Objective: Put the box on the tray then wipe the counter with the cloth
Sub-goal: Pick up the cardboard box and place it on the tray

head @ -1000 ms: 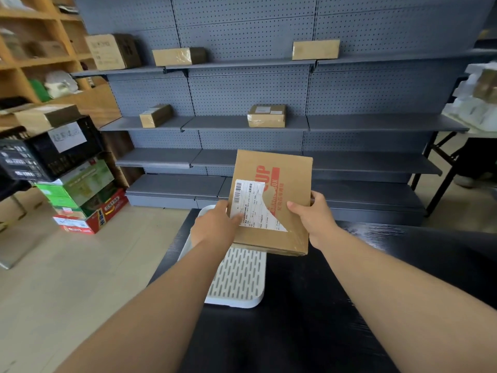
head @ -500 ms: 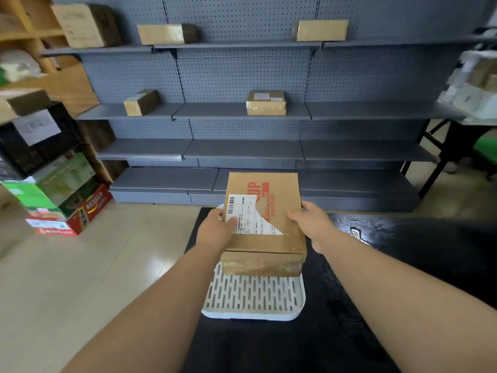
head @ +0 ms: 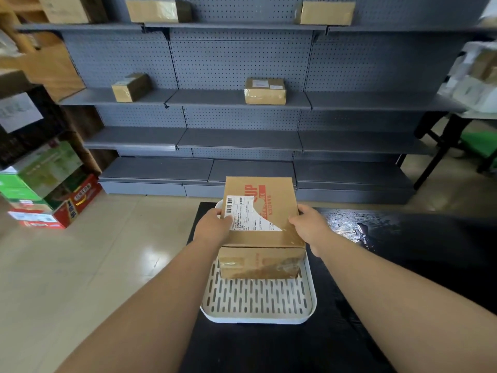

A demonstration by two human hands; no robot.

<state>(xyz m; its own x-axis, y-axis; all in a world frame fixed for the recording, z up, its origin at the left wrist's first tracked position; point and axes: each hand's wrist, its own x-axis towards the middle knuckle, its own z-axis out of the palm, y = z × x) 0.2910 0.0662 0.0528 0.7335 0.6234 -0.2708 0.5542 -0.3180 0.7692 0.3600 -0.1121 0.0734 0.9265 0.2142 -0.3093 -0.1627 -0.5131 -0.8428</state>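
Observation:
A brown cardboard box (head: 262, 238) with red print and a white shipping label rests on the far half of a white slotted tray (head: 258, 302). The tray lies on a black counter (head: 403, 265). My left hand (head: 215, 227) holds the box's left side, thumb on the label. My right hand (head: 309, 227) holds its right side. The near half of the tray shows bare slots. No cloth is in view.
Grey pegboard shelving (head: 242, 138) stands beyond the counter, with several taped cardboard parcels (head: 265, 90) on it. Stacked green and red cartons (head: 51, 189) sit on the floor at left. A black-legged table (head: 441, 141) stands at right.
Both hands lowered the box from upright in the air down flat onto the tray's far half. The view has tilted downward, showing more of the tray.

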